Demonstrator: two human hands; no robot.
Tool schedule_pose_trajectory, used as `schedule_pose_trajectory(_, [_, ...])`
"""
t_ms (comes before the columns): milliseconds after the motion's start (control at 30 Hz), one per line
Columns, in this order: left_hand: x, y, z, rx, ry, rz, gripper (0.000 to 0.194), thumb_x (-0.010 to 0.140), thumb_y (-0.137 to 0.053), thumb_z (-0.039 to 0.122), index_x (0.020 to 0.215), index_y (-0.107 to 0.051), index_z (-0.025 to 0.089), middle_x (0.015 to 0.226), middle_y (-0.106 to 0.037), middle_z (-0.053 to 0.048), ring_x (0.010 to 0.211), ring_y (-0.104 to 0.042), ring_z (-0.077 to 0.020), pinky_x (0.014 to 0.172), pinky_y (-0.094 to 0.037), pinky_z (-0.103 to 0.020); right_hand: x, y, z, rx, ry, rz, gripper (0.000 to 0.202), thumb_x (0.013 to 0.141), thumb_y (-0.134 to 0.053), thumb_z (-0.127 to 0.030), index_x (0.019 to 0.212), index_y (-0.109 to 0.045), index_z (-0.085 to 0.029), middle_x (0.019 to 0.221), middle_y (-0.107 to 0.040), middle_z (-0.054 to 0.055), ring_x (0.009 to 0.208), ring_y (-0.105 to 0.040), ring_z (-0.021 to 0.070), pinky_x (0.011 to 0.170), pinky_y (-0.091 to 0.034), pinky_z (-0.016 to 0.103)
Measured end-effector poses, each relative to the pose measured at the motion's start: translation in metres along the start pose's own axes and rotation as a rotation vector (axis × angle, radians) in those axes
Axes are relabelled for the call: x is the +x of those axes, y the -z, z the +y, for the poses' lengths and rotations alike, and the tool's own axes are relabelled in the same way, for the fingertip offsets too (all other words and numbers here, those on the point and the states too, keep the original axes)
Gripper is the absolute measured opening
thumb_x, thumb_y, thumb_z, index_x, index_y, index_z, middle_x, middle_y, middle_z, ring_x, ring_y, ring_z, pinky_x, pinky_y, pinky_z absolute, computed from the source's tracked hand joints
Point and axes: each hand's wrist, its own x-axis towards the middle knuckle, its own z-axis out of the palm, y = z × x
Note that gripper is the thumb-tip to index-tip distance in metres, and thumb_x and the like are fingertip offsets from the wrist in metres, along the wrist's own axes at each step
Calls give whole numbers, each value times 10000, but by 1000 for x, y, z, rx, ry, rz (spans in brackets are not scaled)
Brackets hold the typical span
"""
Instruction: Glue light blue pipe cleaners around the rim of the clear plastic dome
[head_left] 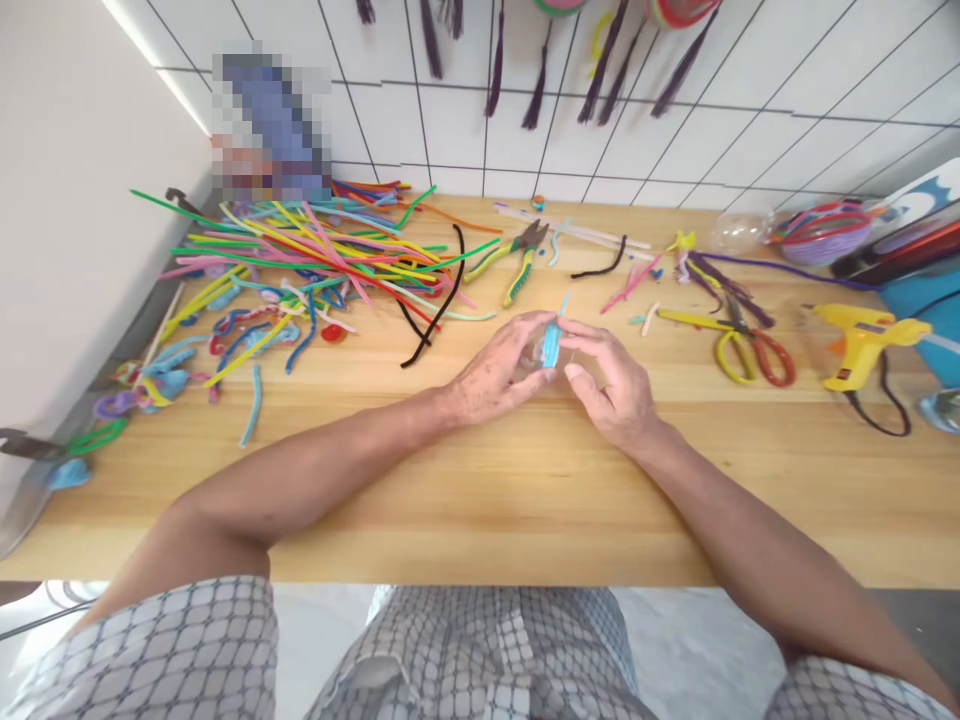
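Observation:
Near the middle of the wooden table, a small light-blue pipe-cleaner piece [552, 345] is held between both hands, its thin end pointing up. Something clear and rounded shows beside it, too small to make out. My left hand [499, 368] curls round its left side, fingertips and thumb closed on it. From the right, my right hand [613, 382] touches its top with the fingertips, the thumb bent below. Green-yellow pliers [517, 262] lie open just beyond my left hand.
Coloured pipe cleaners [322, 255] are heaped at the back left. On the right lie scissors [746, 345] and a yellow glue gun [859, 345] with a black cord. A clear ball [739, 232] sits near the back wall, where dark tassels [536, 90] hang.

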Motion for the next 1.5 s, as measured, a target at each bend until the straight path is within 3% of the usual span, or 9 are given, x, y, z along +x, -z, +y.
schedule_pose_trajectory(400, [0,2,2,-28,11,1,681,1109,-641,484,1689,-377,243,1660,-542,-223,1602,-528,-351,1294,-509,-580,-1,-2,2,-28,15,-12,345,1083,-646,-317,1422,-682,-262,1524,-735,159,1423,-714,347,1187,-599,586])
schedule_pose_trajectory(733, [2,4,5,0,-2,22,594,1081,-682,472,1580,-474,227,1579,-592,-218,1541,-572,-340,1284,-501,-600,-1,-2,4,-58,26,-51,504,1014,-682,-273,1513,-613,-270,1511,-724,167,1408,-704,368,1184,-591,621])
schedule_pose_trajectory(1100, [-2,4,8,-76,111,-12,583,1119,-591,511,1587,-437,198,1623,-549,-231,1577,-536,-342,1297,-491,-588,-1,-11,9,-100,99,-16,696,894,-779,-175,1546,-563,-284,1490,-726,159,1380,-711,373,1134,-617,608])
schedule_pose_trajectory(1367, [-3,5,16,19,165,-2,623,1129,-553,535,1628,-437,178,1656,-559,-231,1590,-538,-339,1324,-467,-552,0,-12,7,-124,119,-16,677,925,-747,-171,1562,-549,-289,1475,-732,160,1365,-718,373,1116,-627,613])
schedule_pose_trajectory(1500, [-4,5,18,-3,207,8,574,1129,-561,512,1594,-462,190,1570,-621,-208,1464,-628,-319,1249,-534,-531,0,-13,7,-126,131,-29,686,938,-749,-176,1578,-536,-301,1488,-729,157,1370,-719,375,1129,-620,620])
